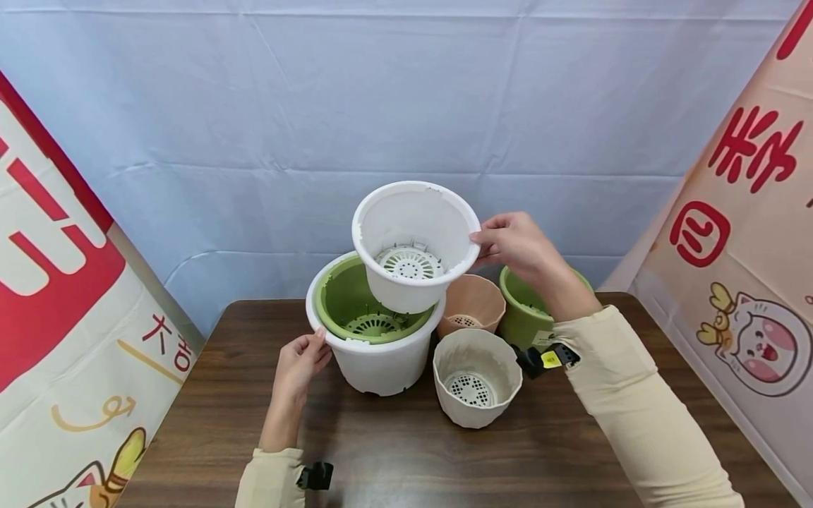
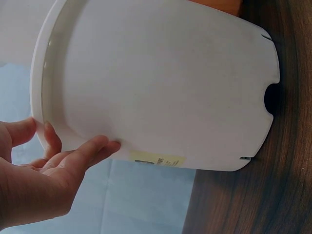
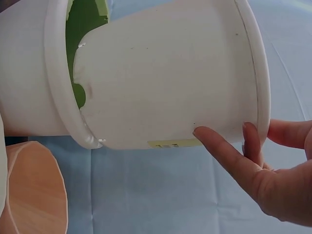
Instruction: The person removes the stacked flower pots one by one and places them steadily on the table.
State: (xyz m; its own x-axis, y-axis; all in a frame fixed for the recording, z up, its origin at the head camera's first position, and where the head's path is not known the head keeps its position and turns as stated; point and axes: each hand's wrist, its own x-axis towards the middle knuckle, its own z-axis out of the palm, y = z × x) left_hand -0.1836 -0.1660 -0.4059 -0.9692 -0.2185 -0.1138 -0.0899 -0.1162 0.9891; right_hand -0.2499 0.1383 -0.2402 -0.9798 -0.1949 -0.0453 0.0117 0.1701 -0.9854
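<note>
**Pale blue cloth (image 1: 406, 106) behind a brown surface (image 1: 222, 423); you hold a small white pot (image 1: 413, 247) above two nested pots**

Wood-grained and dark, the surface stretches out in front of you, with printed banners at both sides: the left banner (image 1: 63, 317) is red and white, the right banner (image 1: 730, 233) is pinkish with red characters and a cartoon cat.

Your right hand (image 1: 514, 240) pinches the rim of the small white pot at its right side, thumb and fingers meeting across the edge. Seen from the right wrist, one finger extends along the outer wall, near a yellowish label (image 3: 173, 144). That pot is tilted, so its mouth and slotted base face you. Its bottom overlaps the mouth of the pots below; whether it touches them, you cannot tell.

Your left hand (image 1: 301, 360) pinches the rim of a large white pot (image 1: 381, 367) at its left side, other fingers reaching down its wall. That pot stands upright on the surface, and a green pot (image 1: 343, 303) sits inside it.

Just to the right are three more pots: a peach pot (image 1: 473, 303) behind, a cream pot (image 1: 476, 360) nearer you, and a second green pot (image 1: 524, 300), partly hidden by your right arm.
</note>
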